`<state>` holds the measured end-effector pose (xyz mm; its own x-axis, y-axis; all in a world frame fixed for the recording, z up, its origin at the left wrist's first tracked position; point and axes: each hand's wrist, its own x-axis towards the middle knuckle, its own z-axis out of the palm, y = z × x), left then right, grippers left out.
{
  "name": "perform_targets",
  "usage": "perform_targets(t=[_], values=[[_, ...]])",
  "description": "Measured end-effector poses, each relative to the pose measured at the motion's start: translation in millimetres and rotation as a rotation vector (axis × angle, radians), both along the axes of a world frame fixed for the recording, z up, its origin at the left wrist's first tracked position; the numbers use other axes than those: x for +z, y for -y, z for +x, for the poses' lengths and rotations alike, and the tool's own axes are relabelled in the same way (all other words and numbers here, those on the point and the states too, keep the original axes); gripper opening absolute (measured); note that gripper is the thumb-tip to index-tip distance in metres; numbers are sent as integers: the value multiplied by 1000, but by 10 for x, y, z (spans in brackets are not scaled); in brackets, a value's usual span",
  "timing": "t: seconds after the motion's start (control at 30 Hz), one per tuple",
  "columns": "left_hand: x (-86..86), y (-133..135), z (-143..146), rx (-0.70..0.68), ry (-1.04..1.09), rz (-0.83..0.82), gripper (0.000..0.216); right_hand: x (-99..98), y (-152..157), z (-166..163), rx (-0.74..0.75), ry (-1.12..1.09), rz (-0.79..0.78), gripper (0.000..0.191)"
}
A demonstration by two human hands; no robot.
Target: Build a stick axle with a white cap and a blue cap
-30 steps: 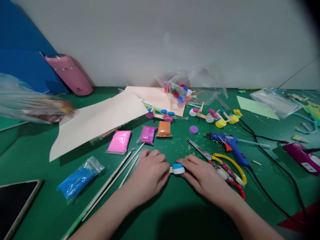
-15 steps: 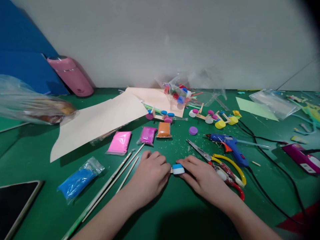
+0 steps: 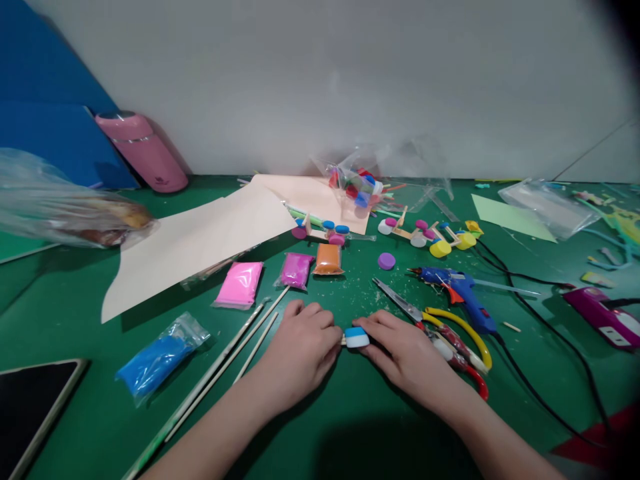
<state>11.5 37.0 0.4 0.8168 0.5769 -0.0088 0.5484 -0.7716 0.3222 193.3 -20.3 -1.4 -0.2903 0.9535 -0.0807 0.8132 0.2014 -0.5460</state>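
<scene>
My left hand [image 3: 307, 343] is closed around a wooden stick piece, most of it hidden by the fingers. A short pale end [image 3: 343, 341] of that stick sticks out toward a blue and white bottle cap [image 3: 357, 338]. My right hand [image 3: 400, 350] pinches the cap's right side between thumb and forefinger. Just right of this hand lie scissors [image 3: 400, 300] and pliers [image 3: 463, 367] with red handles. A blue glue gun [image 3: 463, 293] rests beyond them. Left of my left hand are thin wooden sticks [image 3: 227, 370].
Small clay packets, pink [image 3: 240, 285], purple [image 3: 296, 270], orange [image 3: 329, 259] and blue [image 3: 160, 360], lie ahead and left. Several bottle-cap cars [image 3: 415, 233] stand near the wall. A purple cap [image 3: 386, 261], a pink bottle [image 3: 145, 152], paper [image 3: 200, 247] and a power strip [image 3: 603, 317] surround the workspace.
</scene>
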Motion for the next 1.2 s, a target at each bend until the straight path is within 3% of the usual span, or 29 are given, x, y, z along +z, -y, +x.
perform_targets(t=[0.67, 1.0, 1.2], values=[[50, 48, 0, 71, 8, 37, 16, -31, 40, 5, -34, -22, 69, 37], [-47, 56, -439, 230, 157, -82, 52, -36, 37, 9, -64, -56, 14, 45], [38, 47, -233, 163, 95, -68, 32, -26, 41, 9, -85, -79, 30, 42]])
